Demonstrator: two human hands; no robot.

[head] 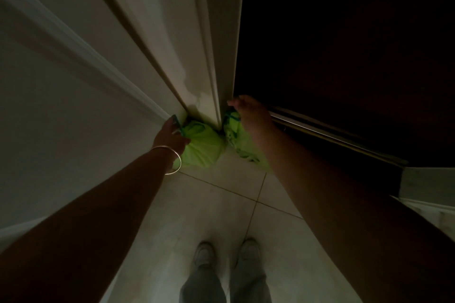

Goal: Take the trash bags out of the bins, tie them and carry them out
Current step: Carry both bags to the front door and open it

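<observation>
Two tied light-green trash bags are low down at the foot of a white door frame. The left bag (pixel 202 146) is under my left hand (pixel 172 136), whose fingers grip its knotted top. The right bag (pixel 237 140) hangs under my right hand (pixel 248 115), which is closed around its top at the edge of the frame. Both arms reach forward and down. A thin bangle is on my left wrist.
The white door frame post (pixel 209 76) rises between the two bags. A white wall with a moulding (pixel 81 49) fills the left. A dark doorway with a metal threshold strip (pixel 327 135) opens on the right. Pale floor tiles (pixel 221 204) and my feet lie below.
</observation>
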